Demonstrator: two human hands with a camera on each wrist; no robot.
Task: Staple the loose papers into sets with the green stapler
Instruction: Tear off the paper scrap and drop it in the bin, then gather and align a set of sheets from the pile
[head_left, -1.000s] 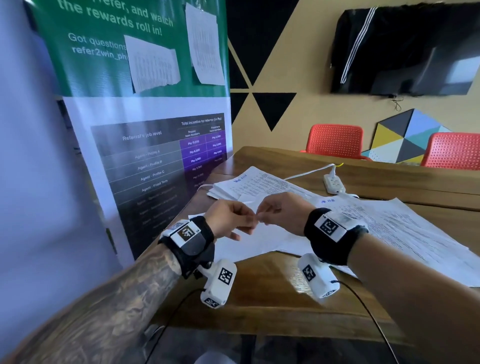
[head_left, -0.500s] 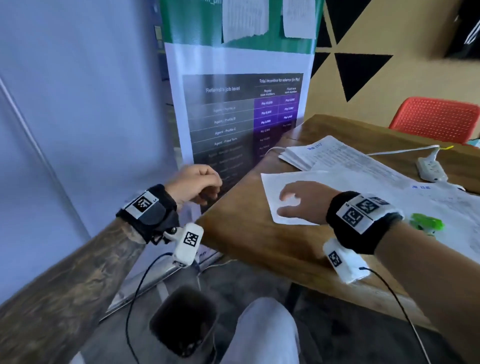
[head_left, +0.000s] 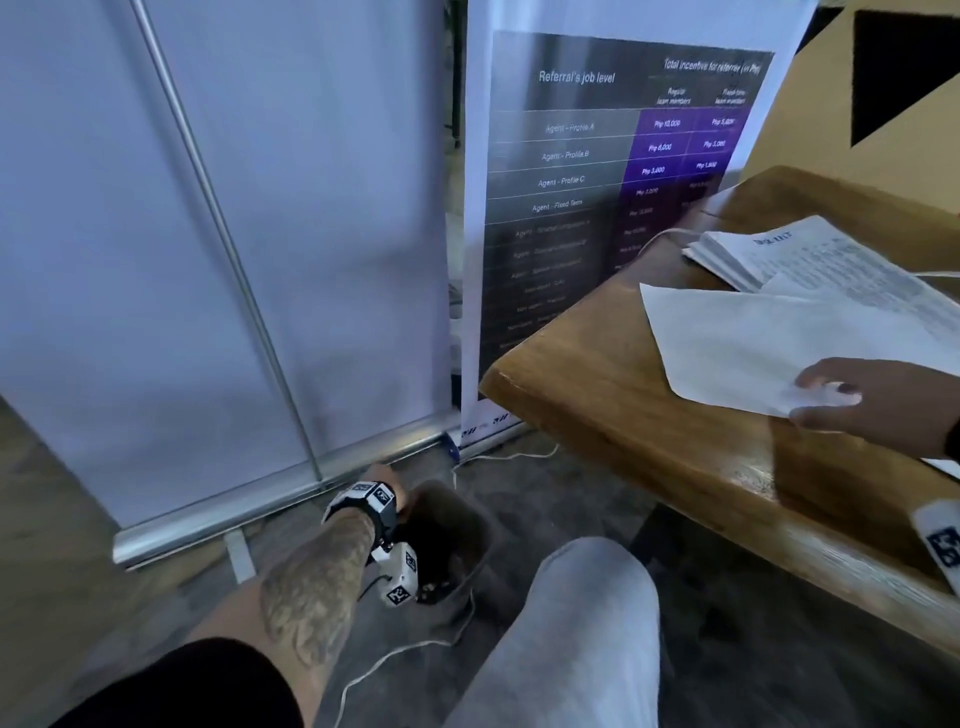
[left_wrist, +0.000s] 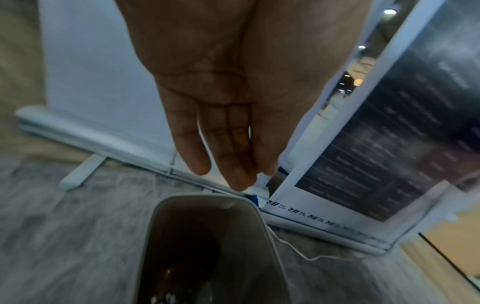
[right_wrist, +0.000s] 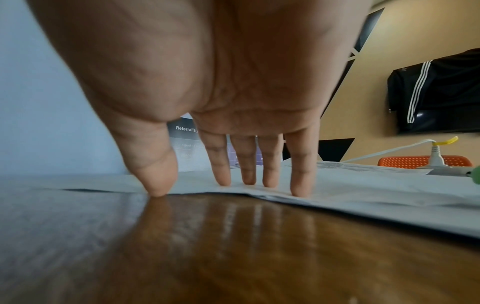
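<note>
Hands apart: left (left_wrist: 221, 115) over bin (left_wrist: 207, 236), right (right_wrist: 233, 102) pressing paper (right_wrist: 363, 191).

Grey waste bin (head_left: 457, 540) on floor, roll-up banner (head_left: 597, 208), wooden table (head_left: 597, 395), white cable (left_wrist: 306, 254)

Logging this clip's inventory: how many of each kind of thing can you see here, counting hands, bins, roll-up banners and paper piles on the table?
Hands: 2, the left hand over the bin, the right hand resting on paper.
Bins: 1, the waste bin on the floor.
Roll-up banners: 2, a plain banner and a printed banner.
Paper piles: 2, a stack and loose sheets.
Total: 7.
</note>
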